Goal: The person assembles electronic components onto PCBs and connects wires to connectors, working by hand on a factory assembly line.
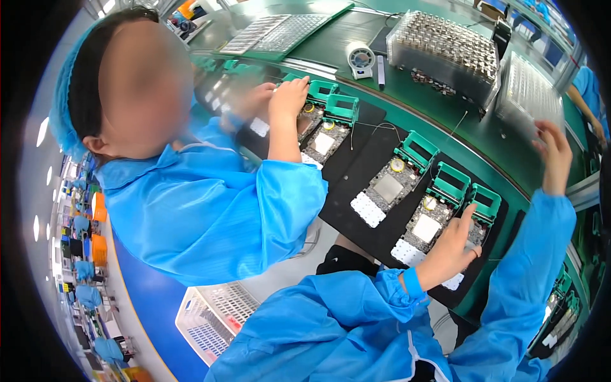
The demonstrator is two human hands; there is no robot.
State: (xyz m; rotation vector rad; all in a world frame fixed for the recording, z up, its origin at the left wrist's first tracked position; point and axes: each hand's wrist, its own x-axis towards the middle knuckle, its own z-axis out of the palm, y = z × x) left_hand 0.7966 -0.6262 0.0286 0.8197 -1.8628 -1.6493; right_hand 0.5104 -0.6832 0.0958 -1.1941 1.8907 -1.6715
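My left hand [447, 256] rests on the rightmost circuit board [474, 237], its index finger stretched to the green plastic frame [485, 202] and its other fingers curled over the board. That hand hides much of the board. Raised at the right, my right hand [554, 151] has its fingers bent and apart beside a clear plastic tray [529, 95]; nothing shows between them. Left of my left hand lie a second board with a pale square [425, 226] and a third with a grey square [387, 188], each joined to a green frame. All rest on a black mat [356, 167].
At my left, a co-worker [210, 210] in blue has a hand [289, 97] over more boards. A tray full of metal parts [445, 51] stands at the back, near a small white round device [361, 60]. A thin cable [457, 125] sticks up behind the boards. A white basket [213, 325] stands below.
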